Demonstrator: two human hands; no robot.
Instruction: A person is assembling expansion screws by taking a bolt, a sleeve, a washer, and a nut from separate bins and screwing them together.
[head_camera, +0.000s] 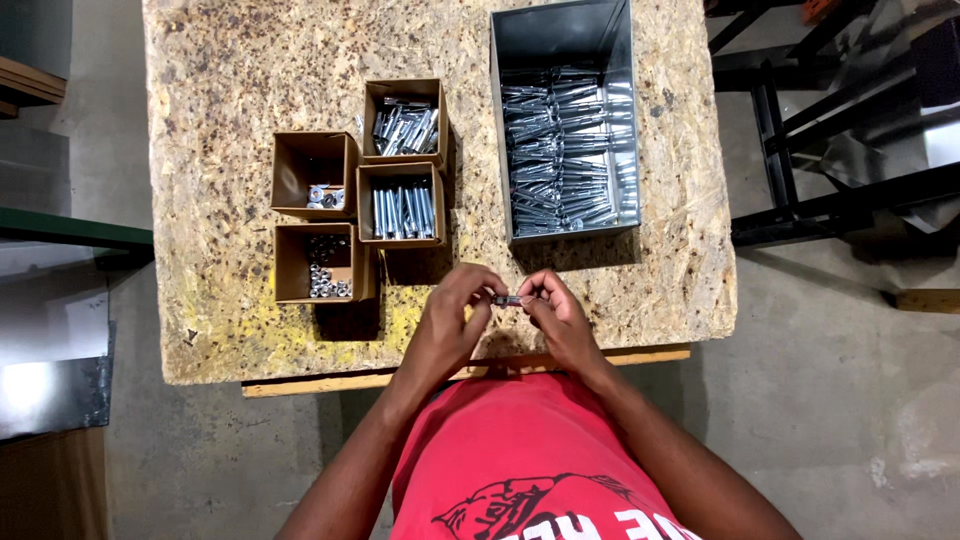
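Fingers of both hands pinch a small metal bolt between them, held level just above the near edge of the bench. The left hand closes thumb and fingertips on one end; the right hand closes on the other, so neither hand has a spare finger open. Holding it at both ends and close to the body keeps the small piece steady and right under the eyes. Whether a nut or washer already sits on it is too small to tell.

Just beyond the left hand stand four open cardboard boxes, packed together in a block so each lies within a short reach. The nearest, the front-left box, holds small nuts. Beside it, the front-right box carries bolts laid in a neat row, heads lined up, which makes single ones easy to pick. Behind these, the back-left box has a few washers in one corner, and the back-right box holds a looser heap of bolts.

Farther off, to the right, a grey metal bin lies lengthwise, stacked with long zinc-bright fasteners. It sits apart from the cardboard boxes, on the right hand's side.
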